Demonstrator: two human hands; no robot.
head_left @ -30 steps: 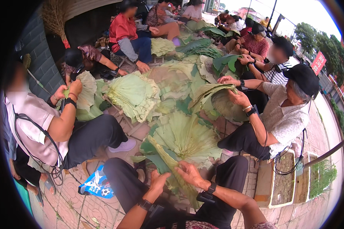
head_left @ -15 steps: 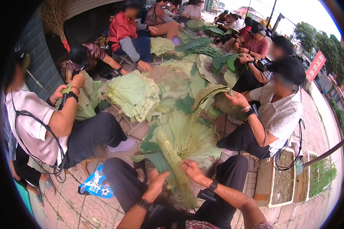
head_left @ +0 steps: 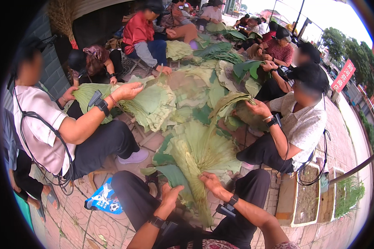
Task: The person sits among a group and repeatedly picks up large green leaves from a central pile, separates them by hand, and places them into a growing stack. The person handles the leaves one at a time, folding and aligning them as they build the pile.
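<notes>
A folded, pale green leaf (head_left: pixel 188 168) is shown between the knees, its long fold slanted from the upper left towards the lower right. Its right edge is touched by the bent fingers of the right hand (head_left: pixel 214 185); whether they are clamped on it cannot be told. The left hand (head_left: pixel 169 200) is placed lower and to the left, thumb raised, just beside a darker green leaf (head_left: pixel 174 175); whether its fingers are apart or together cannot be told. Beyond the fold, a broad, veined leaf (head_left: pixel 214 153) is spread flat. A leaf pile (head_left: pixel 151 99) is seen further off to the left. At the right, a bundle of leaves (head_left: pixel 228 101) is held by a co-worker (head_left: pixel 305 118). A blue bag (head_left: pixel 104 199) is laid on the paving (head_left: pixel 81 220).
</notes>
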